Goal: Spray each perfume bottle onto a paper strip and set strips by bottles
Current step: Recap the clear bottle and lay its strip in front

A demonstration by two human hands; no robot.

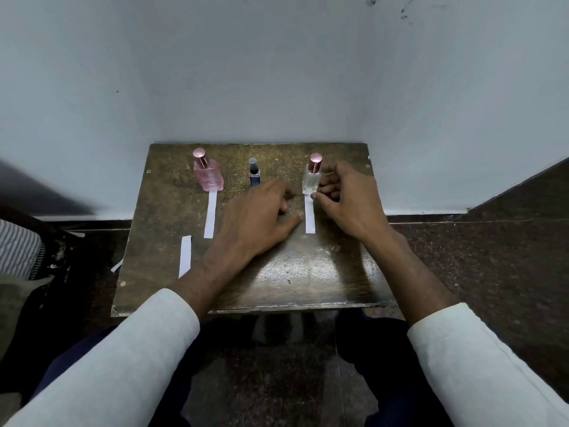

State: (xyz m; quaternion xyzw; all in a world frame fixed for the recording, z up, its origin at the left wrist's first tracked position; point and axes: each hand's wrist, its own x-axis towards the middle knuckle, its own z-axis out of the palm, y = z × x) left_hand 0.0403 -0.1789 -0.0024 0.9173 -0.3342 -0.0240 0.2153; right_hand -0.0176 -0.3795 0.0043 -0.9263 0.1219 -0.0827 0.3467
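Three perfume bottles stand in a row at the back of a small wooden table (338, 266): a pink bottle (208, 174) on the left, a small dark blue bottle (254, 173) in the middle, a clear bottle (311, 177) with a pink cap on the right. One white paper strip (210, 217) lies in front of the pink bottle, another strip (309, 214) in front of the clear one. My left hand (258, 220) rests flat on the table, thumb tip beside the right strip. My right hand (348, 198) hovers right of the clear bottle, fingers curled, a fingertip touching that strip's top.
A spare strip (185, 255) lies near the table's left edge, and a scrap of paper (117, 265) sits just off that edge. A pale wall rises right behind the table. Dark stone floor surrounds it, and a striped cloth (18, 248) shows at far left.
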